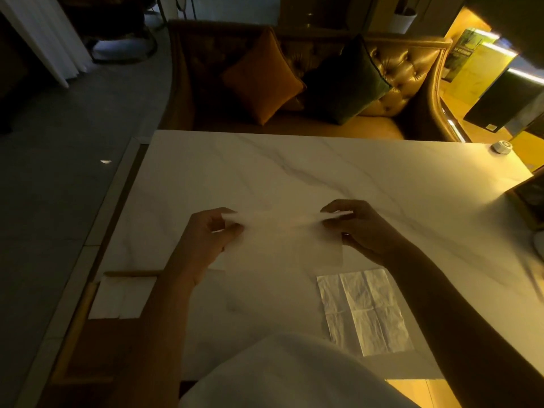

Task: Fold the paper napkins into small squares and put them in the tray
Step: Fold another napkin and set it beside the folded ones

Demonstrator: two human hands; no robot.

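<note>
A thin white paper napkin (279, 242) is held just above the marble table (323, 172), stretched between both hands. My left hand (206, 240) pinches its upper left corner. My right hand (359, 228) pinches its upper right corner. The napkin's lower part hangs toward the table and looks blurred. A second napkin (363, 312) lies unfolded and creased on the table, near the front edge under my right forearm. At the table's left front edge sits a wooden tray (88, 346) with folded white napkins (120, 298) in its far end.
A small white round object (501, 147) sits at the table's far right corner. A dark framed box (530, 198) stands at the right edge. Behind the table is a sofa with an orange cushion (262, 78) and a dark green cushion (344, 81).
</note>
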